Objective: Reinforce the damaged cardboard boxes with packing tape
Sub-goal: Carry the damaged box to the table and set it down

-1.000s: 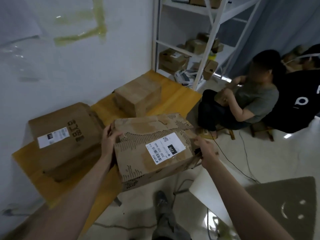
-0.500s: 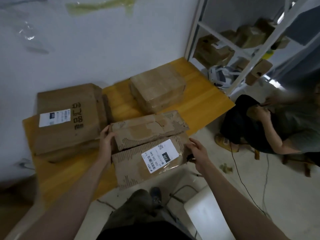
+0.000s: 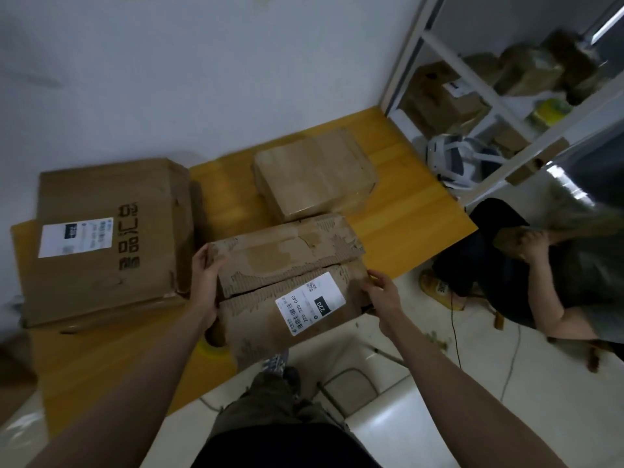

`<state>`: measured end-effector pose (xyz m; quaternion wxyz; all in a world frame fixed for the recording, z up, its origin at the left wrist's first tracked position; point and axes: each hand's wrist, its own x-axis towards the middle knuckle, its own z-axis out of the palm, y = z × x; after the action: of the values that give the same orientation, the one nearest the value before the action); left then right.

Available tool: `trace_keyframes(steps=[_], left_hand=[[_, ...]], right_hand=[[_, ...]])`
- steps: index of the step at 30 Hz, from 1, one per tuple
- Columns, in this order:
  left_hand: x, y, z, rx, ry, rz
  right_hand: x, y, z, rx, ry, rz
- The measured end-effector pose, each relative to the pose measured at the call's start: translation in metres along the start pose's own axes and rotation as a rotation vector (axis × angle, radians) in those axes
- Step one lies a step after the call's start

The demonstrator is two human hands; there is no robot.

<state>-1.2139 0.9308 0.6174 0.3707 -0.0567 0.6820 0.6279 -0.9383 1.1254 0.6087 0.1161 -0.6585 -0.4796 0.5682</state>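
- The torn box sits at the near edge of the yellow table, between the person's two hands. Part of it hangs out over the floor.
- Its top flaps are ripped and ragged. The crack between them is open, and I see no fresh tape across it. A white label is stuck on the flap nearer the person.
- The left hand holds the box's left end, thumb up on the top and fingers curled around the side.
- The right hand is at the box's right end. Its fingers are bent against the corner, so it looks like it holds the box there, but I can't see how tight.
- A roll of yellow tape lies just under the left hand, beside the box. Nobody is holding it.
- So I think the job on this box is only starting: the box is being set in place, and the taping is still to do.
- Past the left hand sits a big box with dented edges. Beyond the torn box sits a smaller box that looks shiny with tape already.
- Out past the right hand, another person sits low by a white shelf full of more boxes.
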Motion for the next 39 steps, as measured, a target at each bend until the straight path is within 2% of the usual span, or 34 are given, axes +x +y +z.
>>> trace_keyframes(steps=[7, 13, 19, 25, 29, 32, 34, 37, 39], left_hand=[[0.023, 0.006, 0.045, 0.075, -0.034, 0.036], [0.04, 0.011, 0.07, 0.154, 0.004, 0.05], [0.048, 0.002, 0.079, 0.238, 0.039, 0.019], [0.053, -0.01, 0.111, 0.413, 0.175, -0.005], [0.053, -0.002, 0.137, 0.588, 0.27, -0.069], [0.044, 0.001, 0.152, 0.777, 0.413, 0.027], [0.037, -0.007, 0.159, 0.862, 0.441, 0.11], [0.019, -0.024, 0.176, 1.034, 0.348, 0.257], [0.009, -0.033, 0.184, 1.143, 0.266, 0.267]], right_hand=[[0.033, -0.023, -0.011, -0.052, 0.05, 0.063], [0.07, -0.043, -0.021, -0.174, 0.044, 0.081], [0.116, -0.062, -0.035, -0.462, -0.152, 0.057], [0.158, -0.077, -0.064, -0.469, -0.353, 0.052], [0.171, -0.08, -0.084, -0.452, -0.393, 0.041], [0.175, -0.081, -0.091, -0.54, -0.457, -0.017], [0.178, -0.085, -0.091, -0.582, -0.474, -0.049], [0.179, -0.087, -0.085, -0.663, -0.467, -0.103], [0.174, -0.085, -0.079, -0.717, -0.44, -0.171]])
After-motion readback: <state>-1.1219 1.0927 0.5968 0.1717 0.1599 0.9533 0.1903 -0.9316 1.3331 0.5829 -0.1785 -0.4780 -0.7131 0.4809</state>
